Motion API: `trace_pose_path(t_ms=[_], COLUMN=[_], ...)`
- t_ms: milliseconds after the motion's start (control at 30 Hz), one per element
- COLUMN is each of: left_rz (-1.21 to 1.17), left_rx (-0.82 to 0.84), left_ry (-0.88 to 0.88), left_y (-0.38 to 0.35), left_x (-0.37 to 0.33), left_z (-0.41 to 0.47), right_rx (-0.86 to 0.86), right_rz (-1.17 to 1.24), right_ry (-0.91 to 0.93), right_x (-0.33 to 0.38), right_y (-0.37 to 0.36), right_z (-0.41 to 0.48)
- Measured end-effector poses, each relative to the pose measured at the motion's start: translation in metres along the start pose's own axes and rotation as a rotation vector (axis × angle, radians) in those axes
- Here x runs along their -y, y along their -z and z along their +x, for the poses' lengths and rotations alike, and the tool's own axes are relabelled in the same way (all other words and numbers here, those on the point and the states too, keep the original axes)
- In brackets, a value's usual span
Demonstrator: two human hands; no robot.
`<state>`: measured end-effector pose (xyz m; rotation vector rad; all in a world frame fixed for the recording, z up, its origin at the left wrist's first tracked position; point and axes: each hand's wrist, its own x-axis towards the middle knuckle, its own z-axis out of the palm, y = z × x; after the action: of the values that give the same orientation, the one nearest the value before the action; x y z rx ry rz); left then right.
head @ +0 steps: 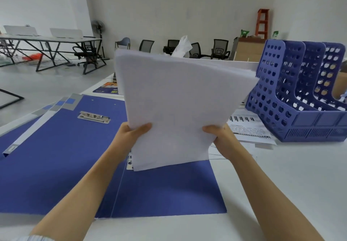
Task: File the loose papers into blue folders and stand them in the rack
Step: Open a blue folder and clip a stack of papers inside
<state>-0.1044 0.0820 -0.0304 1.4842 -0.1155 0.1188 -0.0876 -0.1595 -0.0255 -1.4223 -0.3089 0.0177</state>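
Note:
A thick stack of white papers (178, 105) stands on edge above an open blue folder (56, 165) lying flat on the white table. My left hand (132, 134) grips the stack's lower left side and my right hand (219, 137) grips its lower right side. The stack's bottom edge rests on or just above the folder's right half. The folder's metal clip (93, 117) shows on its left half. A blue perforated rack (300, 94) with three slots stands at the right, with no folders visible in it.
Printed sheets (249, 126) lie beside the rack's front left corner. More blue folders (54, 107) are stacked under the open one at the left. A tissue box (181, 48) peeks from behind the stack. A coloured booklet (109, 88) lies at the table's far edge.

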Motion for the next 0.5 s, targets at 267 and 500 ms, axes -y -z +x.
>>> trace_pose_path(t_ms=[267,500], left_rz=[0.337,1.632], left_rx=[-0.119,-0.061], left_ry=[0.219,0.302], left_y=[0.004,0.066], left_x=[0.01,0.06], left_z=[0.012,-0.003], right_rx=[-0.215,-0.47], right_rz=[-0.253,-0.103], right_ry=[-0.247,-0.373], right_x=[-0.029,-0.03], right_y=[0.015,0.039], right_z=[-0.004,-0.003])
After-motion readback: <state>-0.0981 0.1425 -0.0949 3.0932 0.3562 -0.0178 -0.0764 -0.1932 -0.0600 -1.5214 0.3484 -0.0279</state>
